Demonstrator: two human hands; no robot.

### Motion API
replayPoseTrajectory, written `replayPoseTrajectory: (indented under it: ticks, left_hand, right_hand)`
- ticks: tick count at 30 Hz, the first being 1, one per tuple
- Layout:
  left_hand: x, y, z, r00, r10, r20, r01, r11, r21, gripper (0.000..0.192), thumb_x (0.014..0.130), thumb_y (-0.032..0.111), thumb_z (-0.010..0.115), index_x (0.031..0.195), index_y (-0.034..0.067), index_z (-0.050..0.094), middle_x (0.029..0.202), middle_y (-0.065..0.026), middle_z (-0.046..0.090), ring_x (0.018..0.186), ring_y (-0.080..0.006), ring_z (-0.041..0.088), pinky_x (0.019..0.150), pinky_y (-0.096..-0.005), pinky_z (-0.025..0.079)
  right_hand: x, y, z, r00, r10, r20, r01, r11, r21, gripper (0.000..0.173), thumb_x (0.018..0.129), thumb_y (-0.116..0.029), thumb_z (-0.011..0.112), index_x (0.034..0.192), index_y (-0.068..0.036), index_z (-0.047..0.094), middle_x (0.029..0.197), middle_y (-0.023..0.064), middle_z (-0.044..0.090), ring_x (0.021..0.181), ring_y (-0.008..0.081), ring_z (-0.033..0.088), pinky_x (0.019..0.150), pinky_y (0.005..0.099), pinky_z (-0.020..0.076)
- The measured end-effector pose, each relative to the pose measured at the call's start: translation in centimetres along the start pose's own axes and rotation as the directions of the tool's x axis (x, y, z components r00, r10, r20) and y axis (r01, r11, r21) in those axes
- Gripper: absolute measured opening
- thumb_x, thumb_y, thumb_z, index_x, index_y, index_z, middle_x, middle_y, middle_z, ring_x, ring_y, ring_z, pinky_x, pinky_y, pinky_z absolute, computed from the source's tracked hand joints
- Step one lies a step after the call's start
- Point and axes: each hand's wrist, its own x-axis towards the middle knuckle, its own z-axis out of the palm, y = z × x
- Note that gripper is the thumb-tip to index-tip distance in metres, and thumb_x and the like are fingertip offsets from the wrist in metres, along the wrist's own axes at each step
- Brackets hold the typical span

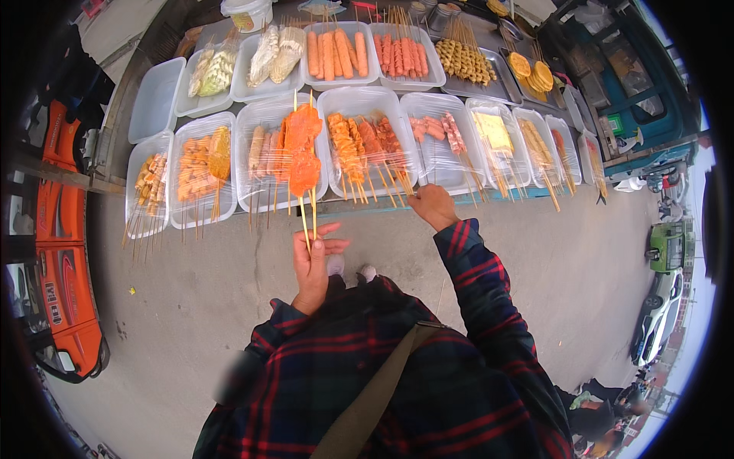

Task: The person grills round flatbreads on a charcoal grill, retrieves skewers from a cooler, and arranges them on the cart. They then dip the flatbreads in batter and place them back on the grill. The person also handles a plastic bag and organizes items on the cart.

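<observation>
My left hand [312,267] holds two bamboo skewers upright by their bare lower ends. Flat orange-red coated meat pieces [304,149] are threaded on them, in front of a film-covered tray [243,192]. My right hand [434,206] is closed at the front edge of a plastic tray of pink meat skewers [442,127]. A thin stick from that tray runs down to its fingers, though the grip is partly hidden. To the left of that hand is a tray of orange and dark red meat skewers [370,137], under cling film.
Sausages [337,54] and skewered meatballs [464,57] stand in the back row. A white bucket [248,14] is behind. Orange vehicle panels [63,241] flank the left side; a teal cart frame [679,109] is on the right. Vehicles and people are farther right.
</observation>
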Motion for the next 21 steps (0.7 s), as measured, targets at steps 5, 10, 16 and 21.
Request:
replayPoseTrajectory:
  ticks: [5, 10, 16, 21]
  left_hand:
    - [-3.2, 1.4, -0.3, 0.994, -0.011, -0.113, 0.013, 1.0, 0.021, 0.018, 0.1, 0.023, 0.04, 0.1, 0.005, 0.037, 0.09, -0.015, 0.06, 0.065, -0.0164, 0.061, 0.059, -0.0261, 0.05]
    - [-6.8, 3.8, -1.8, 0.959, 0.021, -0.283, -0.013, 0.999, 0.031, 0.017, 0.1, 0.023, 0.04, 0.1, 0.006, 0.039, 0.069, -0.0079, 0.055, 0.052, -0.0118, 0.051, 0.05, -0.0223, 0.044]
    - [-9.5, 6.3, -6.6, 0.906, 0.114, -0.408, -0.095, 0.993, 0.066, 0.025, 0.101, 0.029, 0.036, 0.101, 0.004, 0.042, 0.065, -0.0074, 0.052, 0.051, -0.0123, 0.05, 0.048, -0.0233, 0.044]
    - [-11.1, 8.1, -13.8, 0.822, 0.205, -0.531, -0.232, 0.973, 0.018, 0.032, 0.101, 0.029, 0.033, 0.101, 0.002, 0.048, 0.066, -0.0076, 0.053, 0.051, -0.0136, 0.052, 0.048, -0.0251, 0.044]
  right_hand:
    - [-1.4, -1.2, -5.9, 0.996, -0.075, -0.04, 0.078, 0.994, 0.073, 0.047, 0.079, -0.049, 0.062, 0.08, -0.003, 0.07, 0.076, 0.0188, 0.066, 0.074, 0.0361, 0.064, 0.067, 0.0432, 0.0491]
    - [-5.9, -7.3, -6.2, 0.829, -0.454, 0.328, 0.191, 0.78, 0.596, 0.032, 0.092, -0.028, 0.058, 0.082, 0.001, 0.061, 0.058, 0.0025, 0.055, 0.049, 0.0095, 0.053, 0.047, 0.0249, 0.0422]
    - [-11.7, -21.8, 2.4, 0.46, -0.883, 0.093, 0.329, 0.267, 0.906, 0.032, 0.095, -0.022, 0.053, 0.119, -0.001, 0.055, 0.091, 0.0073, 0.063, 0.068, 0.0081, 0.058, 0.06, 0.0223, 0.0467]
    - [-15.4, -32.9, 4.5, 0.18, -0.933, 0.313, 0.045, 0.325, 0.945, 0.037, 0.098, -0.022, 0.046, 0.129, -0.003, 0.048, 0.112, 0.0083, 0.06, 0.064, 0.0056, 0.053, 0.058, 0.0193, 0.0451]
